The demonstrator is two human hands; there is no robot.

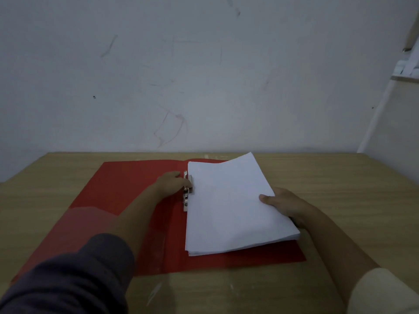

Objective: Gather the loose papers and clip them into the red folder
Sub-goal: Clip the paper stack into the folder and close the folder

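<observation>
The flat, open red card folder [127, 189] is spread across the pale wood-grain desk [340, 177], its left flap lying toward nine o'clock and its right flap largely covered. Toward seven o'clock, the left forearm in a dark grey sleeve [74, 275] is stretched over that left flap. At the centre fold, the left hand [171, 184] is placed on the silver metal spring clip [186, 191]; its grip is closed around the clip's lever, though whether the lever is being raised or pressed down cannot be told. Just to the right of the clip, toward three o'clock, the thick stack of plain white papers [229, 205] is laid on the right flap, its left edge touching the clip. The sheets are squared into one pile, with the far corner slightly lifted. At the stack's right edge, the right hand [285, 207] is curled around the papers, thumb on top and fingers beneath, so the pile is grasped and steadied.

The gathering is judged to be finished, since no loose sheets are seen on the desk. The clamping itself is judged to be still outstanding: the papers are not yet visibly pinned beneath the clip, and the folder is not yet shut.
</observation>
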